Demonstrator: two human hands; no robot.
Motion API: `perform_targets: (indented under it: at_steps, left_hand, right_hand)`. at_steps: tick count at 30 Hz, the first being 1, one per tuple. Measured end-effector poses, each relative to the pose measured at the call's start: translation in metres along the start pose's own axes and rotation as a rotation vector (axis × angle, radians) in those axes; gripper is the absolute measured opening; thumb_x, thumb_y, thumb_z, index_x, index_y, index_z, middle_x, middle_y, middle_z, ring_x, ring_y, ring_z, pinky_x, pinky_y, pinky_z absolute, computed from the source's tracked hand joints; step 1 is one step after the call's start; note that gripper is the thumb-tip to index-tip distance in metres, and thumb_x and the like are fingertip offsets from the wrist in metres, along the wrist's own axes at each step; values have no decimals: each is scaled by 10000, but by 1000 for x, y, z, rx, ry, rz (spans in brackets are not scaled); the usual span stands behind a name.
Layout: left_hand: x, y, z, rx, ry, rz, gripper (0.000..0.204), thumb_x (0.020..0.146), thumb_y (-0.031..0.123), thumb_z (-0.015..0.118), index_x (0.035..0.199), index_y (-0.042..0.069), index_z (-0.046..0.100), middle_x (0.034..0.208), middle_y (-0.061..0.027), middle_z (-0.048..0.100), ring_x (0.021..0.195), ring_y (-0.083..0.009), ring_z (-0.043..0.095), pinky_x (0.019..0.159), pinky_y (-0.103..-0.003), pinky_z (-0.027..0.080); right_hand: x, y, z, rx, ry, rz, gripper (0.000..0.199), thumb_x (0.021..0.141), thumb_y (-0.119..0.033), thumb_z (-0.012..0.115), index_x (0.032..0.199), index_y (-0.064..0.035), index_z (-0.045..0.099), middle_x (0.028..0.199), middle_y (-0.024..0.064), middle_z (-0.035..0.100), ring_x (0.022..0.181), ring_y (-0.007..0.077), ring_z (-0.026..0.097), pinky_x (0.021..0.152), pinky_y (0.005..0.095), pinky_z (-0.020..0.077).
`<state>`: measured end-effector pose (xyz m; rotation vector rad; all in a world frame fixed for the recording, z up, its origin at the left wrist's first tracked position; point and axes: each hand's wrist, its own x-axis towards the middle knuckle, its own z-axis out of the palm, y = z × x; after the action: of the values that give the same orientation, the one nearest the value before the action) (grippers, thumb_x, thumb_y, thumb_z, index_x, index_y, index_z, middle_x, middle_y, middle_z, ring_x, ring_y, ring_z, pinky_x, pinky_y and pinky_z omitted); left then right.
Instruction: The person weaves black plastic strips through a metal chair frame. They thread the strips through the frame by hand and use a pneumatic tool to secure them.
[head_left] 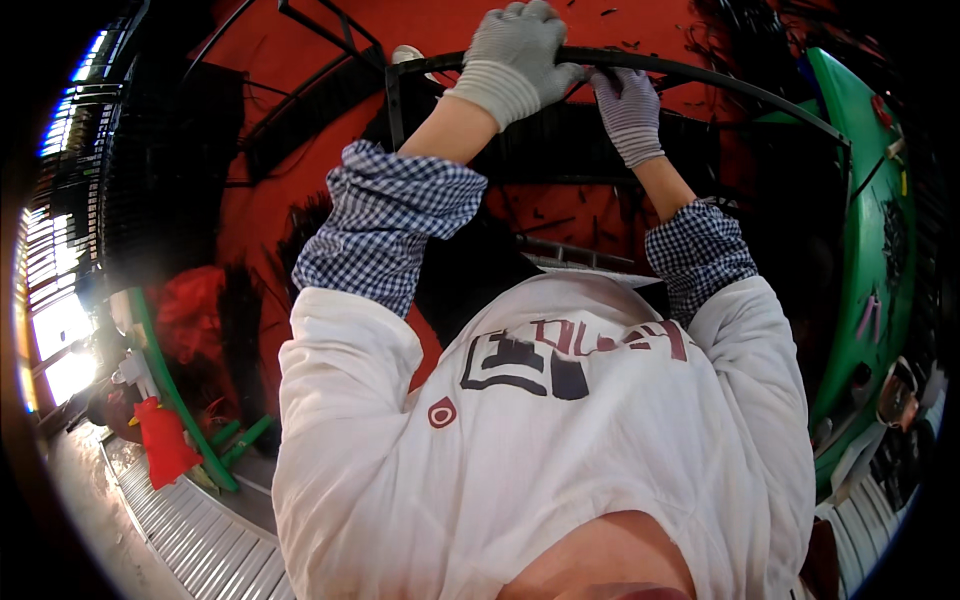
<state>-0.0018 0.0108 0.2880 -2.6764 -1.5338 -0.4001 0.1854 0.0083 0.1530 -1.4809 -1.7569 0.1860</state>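
Floor (300, 200) painted red fills the upper view, a green curved panel (870, 260) at three o'clock. Black curved metal frame (700, 75) arcs across twelve o'clock; its lower bars vanish behind the white shirt. Left hand (520, 50), grey-gloved, has its grip closed around the frame's bar; right hand (625, 105) just beside it also clasps the bar. Red bag (165, 440) at eight o'clock, contents unclear.

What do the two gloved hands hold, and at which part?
Both hold the thin black curved bar of a dark frame, at its upper run: the left hand wraps around it, the right hand grips it just beside.
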Motion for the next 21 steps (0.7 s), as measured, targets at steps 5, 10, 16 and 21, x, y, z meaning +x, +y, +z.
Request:
perform_targets:
  at_steps: [5, 10, 16, 21]
  left_hand:
    - [4, 19, -16, 41, -175, -37, 536, 947, 357, 640, 1414, 132, 501, 1257, -145, 608, 1129, -351, 630, 970, -447, 519]
    - [7, 3, 10, 21, -358, -3, 421, 1020, 295, 528, 1435, 226, 516, 1306, -70, 647, 1137, -267, 652, 964, -433, 525]
    - [-3, -11, 16, -80, -124, -71, 370, 1014, 301, 547, 1373, 218, 584, 1326, -38, 647, 1085, -276, 670, 919, -448, 545]
    - [-6, -21, 11, -240, -87, -158, 340, 972, 280, 600, 1307, 232, 641, 1255, -58, 688, 1093, -308, 663, 936, -458, 541]
  right_hand:
    - [-23, -8, -3, 209, -253, 225, 212, 1009, -199, 604, 1132, -31, 642, 977, 125, 686, 840, 254, 671, 795, 358, 551]
    - [-46, -11, -9, 502, -268, 203, 211, 1039, -198, 553, 1099, -5, 613, 870, 88, 680, 780, 193, 641, 788, 328, 529]
    - [-102, -16, -73, 660, -546, 411, 265, 1074, -219, 501, 952, -16, 620, 764, 12, 601, 704, 81, 540, 671, 240, 448]
    - [-178, -7, -215, 109, -336, 564, 210, 1045, -153, 557, 1114, -27, 709, 778, 6, 621, 654, 74, 547, 572, 238, 431]
